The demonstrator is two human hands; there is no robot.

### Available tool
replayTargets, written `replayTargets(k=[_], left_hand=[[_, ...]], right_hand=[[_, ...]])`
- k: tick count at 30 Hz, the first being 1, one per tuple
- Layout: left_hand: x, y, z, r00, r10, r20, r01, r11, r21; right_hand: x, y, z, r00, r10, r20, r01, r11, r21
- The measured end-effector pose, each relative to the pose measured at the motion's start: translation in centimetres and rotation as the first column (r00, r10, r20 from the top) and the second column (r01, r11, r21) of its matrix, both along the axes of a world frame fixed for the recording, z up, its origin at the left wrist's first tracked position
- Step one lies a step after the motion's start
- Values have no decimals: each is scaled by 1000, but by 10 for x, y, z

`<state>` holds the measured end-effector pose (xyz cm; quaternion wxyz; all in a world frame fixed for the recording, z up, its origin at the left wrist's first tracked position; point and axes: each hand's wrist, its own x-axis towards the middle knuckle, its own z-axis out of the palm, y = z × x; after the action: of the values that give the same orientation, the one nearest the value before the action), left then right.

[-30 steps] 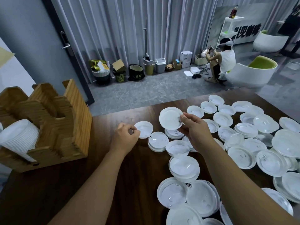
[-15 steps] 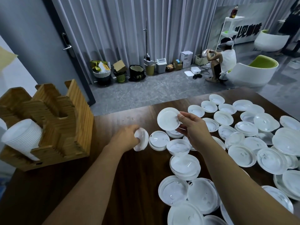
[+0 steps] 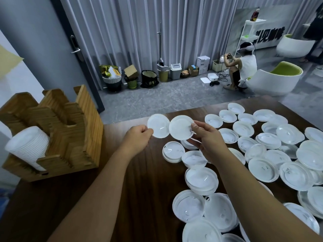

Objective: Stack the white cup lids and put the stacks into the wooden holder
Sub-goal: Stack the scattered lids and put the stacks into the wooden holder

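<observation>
Café backroom: cup lids (image 3: 265,169), bins (image 3: 175,71)

Bare table (image 3: 139,189) between holder (image 3: 83,130) and lids (image 3: 201,179)

White lids on dark wood, as I see it

I see plain white cup lids (image 3: 264,169) scattered across a dark brown wood-grain table (image 3: 150,186); the holder (image 3: 82,130) is honey-coloured ply with striped layered edges, a white stack of lids (image 3: 28,145) inside; behind, grey pleated curtains (image 3: 139,32) and a lime-lined white chair (image 3: 277,79)
</observation>
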<state>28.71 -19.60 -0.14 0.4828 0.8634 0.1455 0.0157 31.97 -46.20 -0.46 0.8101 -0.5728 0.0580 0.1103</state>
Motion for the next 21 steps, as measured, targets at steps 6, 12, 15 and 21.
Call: replayTargets(k=[6, 12, 15, 21], left_hand=[[-4, -7, 8, 997, 74, 37, -66, 980, -190], [-3, -28, 10, 992, -124, -14, 120, 976, -184], [-6, -35, 14, 994, -107, 8, 107, 974, -200], [-5, -44, 9, 995, -46, 90, 63, 978, -199]], right_hand=[[1, -4, 0, 999, -42, 14, 42, 999, 30], [-3, 4, 1, 992, 125, 18, -126, 991, 38], [-4, 6, 2, 982, 189, 21, -189, 982, 9], [-5, 4, 5, 966, 259, 9, -259, 966, -3]])
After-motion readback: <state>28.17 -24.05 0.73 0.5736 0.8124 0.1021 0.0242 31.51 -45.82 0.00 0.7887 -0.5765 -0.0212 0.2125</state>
